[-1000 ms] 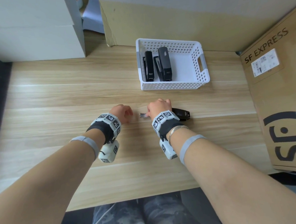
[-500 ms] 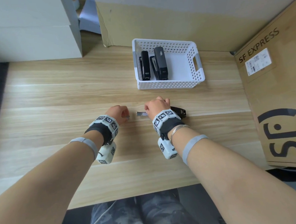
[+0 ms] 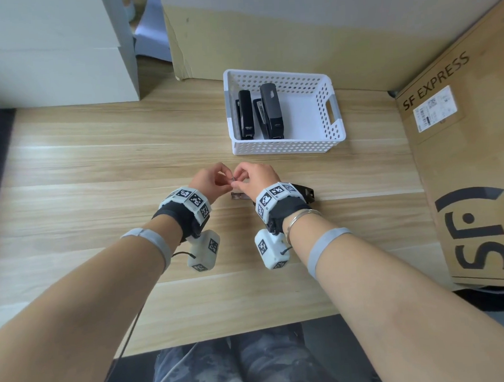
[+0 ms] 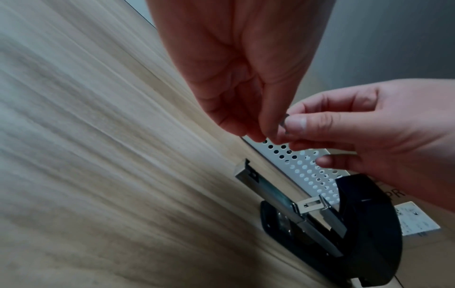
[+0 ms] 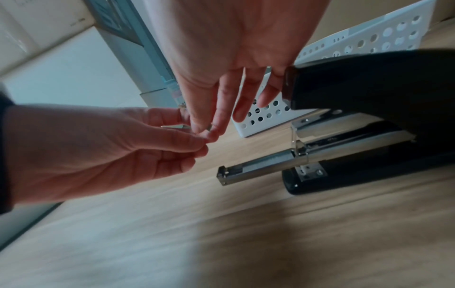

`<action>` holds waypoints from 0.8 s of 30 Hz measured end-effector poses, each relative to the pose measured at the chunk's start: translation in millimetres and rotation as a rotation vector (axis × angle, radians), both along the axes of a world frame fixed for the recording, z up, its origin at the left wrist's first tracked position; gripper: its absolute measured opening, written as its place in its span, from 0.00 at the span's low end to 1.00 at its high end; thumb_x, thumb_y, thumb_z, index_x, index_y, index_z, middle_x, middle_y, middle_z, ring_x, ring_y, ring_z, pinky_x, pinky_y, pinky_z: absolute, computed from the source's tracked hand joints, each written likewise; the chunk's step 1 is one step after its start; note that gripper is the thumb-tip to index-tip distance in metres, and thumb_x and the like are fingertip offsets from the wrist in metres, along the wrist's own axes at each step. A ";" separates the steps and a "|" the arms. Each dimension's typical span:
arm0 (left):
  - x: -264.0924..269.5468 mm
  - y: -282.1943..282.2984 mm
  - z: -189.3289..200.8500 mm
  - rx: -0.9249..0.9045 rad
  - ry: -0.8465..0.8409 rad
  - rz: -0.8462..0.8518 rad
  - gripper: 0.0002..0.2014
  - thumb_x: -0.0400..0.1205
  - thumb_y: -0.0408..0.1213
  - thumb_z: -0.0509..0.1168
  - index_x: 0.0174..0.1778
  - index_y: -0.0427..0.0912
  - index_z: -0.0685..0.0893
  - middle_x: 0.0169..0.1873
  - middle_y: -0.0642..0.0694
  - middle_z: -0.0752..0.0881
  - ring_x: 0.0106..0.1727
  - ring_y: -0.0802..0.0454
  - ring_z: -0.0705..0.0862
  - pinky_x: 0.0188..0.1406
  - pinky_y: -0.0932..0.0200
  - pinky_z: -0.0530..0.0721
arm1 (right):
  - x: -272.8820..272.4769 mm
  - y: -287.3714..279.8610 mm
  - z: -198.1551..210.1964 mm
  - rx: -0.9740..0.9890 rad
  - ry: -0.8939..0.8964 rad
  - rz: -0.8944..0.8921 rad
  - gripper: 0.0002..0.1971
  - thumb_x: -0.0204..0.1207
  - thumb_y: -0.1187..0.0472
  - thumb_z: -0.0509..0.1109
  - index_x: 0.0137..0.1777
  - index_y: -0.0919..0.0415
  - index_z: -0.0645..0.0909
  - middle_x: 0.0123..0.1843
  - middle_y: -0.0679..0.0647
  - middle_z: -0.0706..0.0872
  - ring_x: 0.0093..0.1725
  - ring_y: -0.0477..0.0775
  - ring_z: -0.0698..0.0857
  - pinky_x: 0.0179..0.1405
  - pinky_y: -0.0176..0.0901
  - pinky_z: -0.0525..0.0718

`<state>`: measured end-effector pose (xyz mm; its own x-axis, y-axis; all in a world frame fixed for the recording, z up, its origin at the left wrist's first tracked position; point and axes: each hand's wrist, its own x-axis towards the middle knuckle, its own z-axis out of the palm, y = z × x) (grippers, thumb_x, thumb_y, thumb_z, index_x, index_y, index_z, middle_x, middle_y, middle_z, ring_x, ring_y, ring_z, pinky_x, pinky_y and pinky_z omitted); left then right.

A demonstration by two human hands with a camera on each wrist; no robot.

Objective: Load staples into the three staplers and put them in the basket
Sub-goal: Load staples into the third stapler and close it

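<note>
Two black staplers [image 3: 245, 114] [image 3: 271, 110] lie side by side in the white perforated basket [image 3: 286, 151]. The third stapler [image 3: 305, 192] rests on the table under my right wrist, its lid raised [image 5: 369, 83] and its metal magazine [image 5: 258, 168] slid out to the left. Just above that magazine my left hand [image 3: 225, 181] and right hand [image 3: 238, 178] meet fingertip to fingertip. Both pinch a short silver strip of staples [image 5: 174, 126], which the fingers mostly hide [image 4: 283, 124].
A wooden table [image 3: 96, 170] carries everything. A large SF Express cardboard box [image 3: 464, 163] stands along the right edge. A cardboard sheet leans behind the basket, and white boxes [image 3: 53, 55] are stacked at the back left.
My right hand has come off the stapler and my left hand has lifted from the table. Both hands rose and met above the magazine, pinching the staple strip.
</note>
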<state>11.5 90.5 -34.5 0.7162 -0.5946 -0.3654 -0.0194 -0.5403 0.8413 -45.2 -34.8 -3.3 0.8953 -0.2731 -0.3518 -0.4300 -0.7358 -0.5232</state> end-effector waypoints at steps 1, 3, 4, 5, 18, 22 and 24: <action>0.7 0.9 -0.4 -0.004 0.008 0.002 0.16 0.76 0.27 0.69 0.33 0.51 0.73 0.35 0.46 0.86 0.37 0.51 0.83 0.46 0.61 0.79 | 0.6 0.3 -0.3 -0.003 0.002 0.014 0.08 0.74 0.57 0.74 0.52 0.55 0.85 0.50 0.49 0.91 0.50 0.48 0.86 0.49 0.40 0.84; 1.7 3.4 -0.8 0.002 0.016 -0.009 0.18 0.75 0.25 0.69 0.33 0.53 0.72 0.31 0.52 0.85 0.36 0.54 0.84 0.48 0.62 0.80 | 1.9 0.7 -2.8 -0.043 0.022 0.056 0.08 0.74 0.57 0.74 0.52 0.55 0.86 0.50 0.49 0.91 0.52 0.49 0.86 0.47 0.38 0.82; 2.4 4.5 -1.9 0.018 0.008 -0.013 0.19 0.75 0.23 0.68 0.33 0.53 0.72 0.32 0.53 0.84 0.37 0.54 0.84 0.48 0.62 0.81 | 2.1 0.8 -4.8 -0.079 0.039 0.075 0.07 0.74 0.56 0.73 0.51 0.54 0.86 0.49 0.49 0.91 0.53 0.49 0.86 0.47 0.38 0.81; 3.2 5.9 -3.7 0.042 -0.006 -0.011 0.18 0.75 0.22 0.67 0.34 0.52 0.73 0.34 0.51 0.85 0.38 0.52 0.83 0.47 0.62 0.81 | 2.1 1.1 -7.8 -0.124 0.062 0.094 0.06 0.75 0.56 0.72 0.50 0.52 0.86 0.50 0.50 0.90 0.55 0.51 0.85 0.48 0.39 0.80; -2.2 2.2 -7.8 0.175 -0.026 -0.014 0.09 0.80 0.30 0.64 0.54 0.35 0.85 0.50 0.35 0.89 0.36 0.53 0.78 0.46 0.62 0.74 | 5.2 4.6 -20.4 -0.267 0.057 0.183 0.04 0.75 0.53 0.71 0.48 0.50 0.84 0.49 0.54 0.87 0.55 0.57 0.83 0.46 0.41 0.74; 3.6 0.8 -7.7 0.121 0.023 0.056 0.08 0.79 0.29 0.65 0.52 0.34 0.85 0.50 0.37 0.89 0.37 0.56 0.78 0.48 0.62 0.75 | 8.6 4.7 -19.5 -0.271 0.054 0.177 0.09 0.75 0.52 0.72 0.53 0.50 0.80 0.49 0.54 0.86 0.54 0.59 0.83 0.45 0.44 0.77; 5.6 0.3 -6.9 0.130 0.031 0.042 0.08 0.79 0.29 0.65 0.52 0.34 0.85 0.48 0.39 0.89 0.39 0.55 0.79 0.47 0.62 0.76 | 9.9 5.0 -17.0 -0.289 0.063 0.176 0.09 0.75 0.51 0.72 0.53 0.51 0.81 0.50 0.55 0.86 0.55 0.59 0.83 0.46 0.45 0.77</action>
